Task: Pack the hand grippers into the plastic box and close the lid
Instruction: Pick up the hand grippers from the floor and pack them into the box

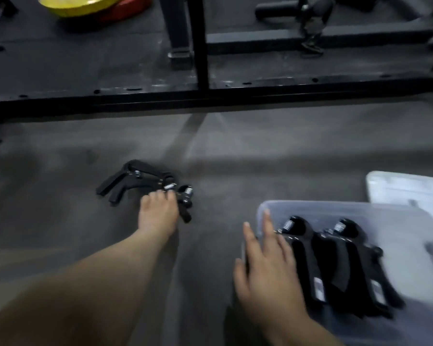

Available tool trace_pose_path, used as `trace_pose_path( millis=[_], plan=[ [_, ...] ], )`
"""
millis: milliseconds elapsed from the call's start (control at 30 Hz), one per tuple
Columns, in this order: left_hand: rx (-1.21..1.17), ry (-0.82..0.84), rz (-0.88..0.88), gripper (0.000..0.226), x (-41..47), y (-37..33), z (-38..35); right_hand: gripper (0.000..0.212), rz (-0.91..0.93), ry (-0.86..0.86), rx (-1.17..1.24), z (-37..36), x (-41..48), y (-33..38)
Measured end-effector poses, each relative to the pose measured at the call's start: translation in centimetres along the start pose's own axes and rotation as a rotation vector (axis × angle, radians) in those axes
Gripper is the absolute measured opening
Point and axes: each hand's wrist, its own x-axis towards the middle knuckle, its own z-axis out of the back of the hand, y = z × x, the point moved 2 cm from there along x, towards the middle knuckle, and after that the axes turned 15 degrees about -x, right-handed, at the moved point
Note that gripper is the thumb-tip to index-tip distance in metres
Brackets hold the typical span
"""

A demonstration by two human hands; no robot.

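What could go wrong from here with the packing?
The loose hand grippers lie tangled on the floor, so the left hand may lift several and drop one. The two packed grippers already fill much of the plastic box; more may pile high and stop the lid closing.

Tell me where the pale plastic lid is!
In the head view the pale plastic lid sits at the far right, just behind the clear plastic box that holds two black hand grippers.

Your view is dim and soft. A pale light patch crosses the dark grey floor [235,148]; blur smears your right hand [268,268].
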Motion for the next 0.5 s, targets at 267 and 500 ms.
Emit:
trace_pose_path(
  millis=[267, 500],
  plan=[
    [-0.387, 0.167, 0.237, 0.024, -6.1, -0.6, 5.3, 0.072, 0.114, 0.181, 0.131, 1.2, -1.8, -0.1],
    [-1.264, -0.048, 0.459, 0.029, -9.8, -3.3, 11.5, 0.047, 0.252, 0.327, 0.316, 4.0, -6.1, -2.9]
  ],
)
